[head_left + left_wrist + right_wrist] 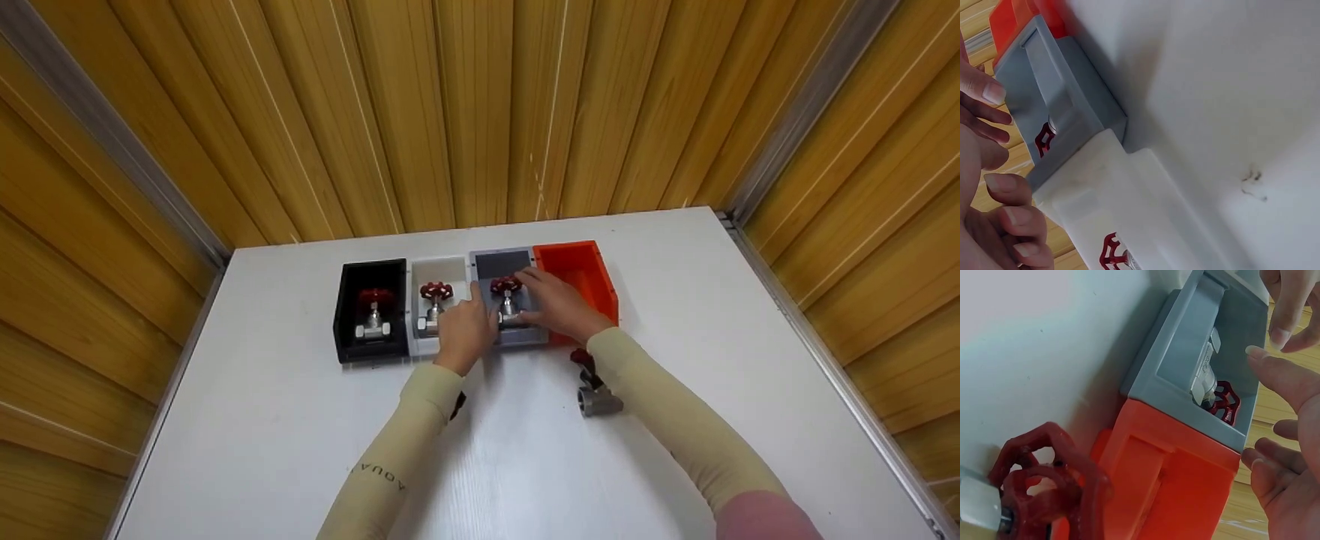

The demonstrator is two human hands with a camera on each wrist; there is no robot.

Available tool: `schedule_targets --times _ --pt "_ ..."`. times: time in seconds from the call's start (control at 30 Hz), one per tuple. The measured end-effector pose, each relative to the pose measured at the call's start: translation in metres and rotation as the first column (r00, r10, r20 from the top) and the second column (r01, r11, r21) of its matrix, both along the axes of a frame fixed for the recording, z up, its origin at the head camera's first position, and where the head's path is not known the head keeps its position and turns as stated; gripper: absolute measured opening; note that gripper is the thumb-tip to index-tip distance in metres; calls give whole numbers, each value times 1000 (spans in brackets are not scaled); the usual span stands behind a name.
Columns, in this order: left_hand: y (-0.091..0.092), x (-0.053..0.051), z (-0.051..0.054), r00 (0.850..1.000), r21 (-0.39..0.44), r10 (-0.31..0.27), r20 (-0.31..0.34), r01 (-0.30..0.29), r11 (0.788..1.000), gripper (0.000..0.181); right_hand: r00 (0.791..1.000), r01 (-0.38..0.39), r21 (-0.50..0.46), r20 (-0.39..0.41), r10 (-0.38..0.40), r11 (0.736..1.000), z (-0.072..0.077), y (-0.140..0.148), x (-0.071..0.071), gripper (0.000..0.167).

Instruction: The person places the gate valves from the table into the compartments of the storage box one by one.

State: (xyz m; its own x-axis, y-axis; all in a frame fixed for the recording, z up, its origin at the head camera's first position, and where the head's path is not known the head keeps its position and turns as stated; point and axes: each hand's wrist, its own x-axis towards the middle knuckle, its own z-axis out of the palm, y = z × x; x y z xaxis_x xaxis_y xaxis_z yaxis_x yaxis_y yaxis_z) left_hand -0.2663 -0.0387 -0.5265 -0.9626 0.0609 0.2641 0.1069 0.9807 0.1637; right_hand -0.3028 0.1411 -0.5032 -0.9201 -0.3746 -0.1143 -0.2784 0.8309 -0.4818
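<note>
A gate valve with a red handwheel (pixel 508 301) stands in the grey bin (pixel 501 262), third in a joined row. My right hand (pixel 564 304) hovers over that bin's right side, fingers spread, thumb near the valve; in the right wrist view a gap shows between thumb (pixel 1275 365) and valve (pixel 1206 379). My left hand (pixel 463 330) is over the border of the white bin (pixel 439 268) and grey bin, index finger extended. Its other fingers (pixel 1022 219) curl loosely around nothing in the left wrist view. The white bin holds another red-wheeled valve (pixel 435 300).
At the row's left end a black bin (pixel 347 315) holds a similar valve (pixel 373 319). An orange bin (pixel 574 262) ends the row at right. Another valve (pixel 598 401) lies on the white table (pixel 262 420) beside my right forearm. Wood-patterned panels (pixel 465 112) enclose the table.
</note>
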Motion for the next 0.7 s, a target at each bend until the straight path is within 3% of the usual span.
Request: schedule_targets --times 0.23,0.5,0.7 --pt "8 1 2 999 45 -34 4 33 998 47 1000 10 -34 11 -10 999 3 7 6 82" --pt "17 4 1 997 72 -65 -52 68 995 39 1000 14 -61 -4 -14 998 5 16 14 80" --pt "24 4 1 998 70 -68 -13 69 995 44 1000 25 -68 -17 -26 997 5 23 19 81"
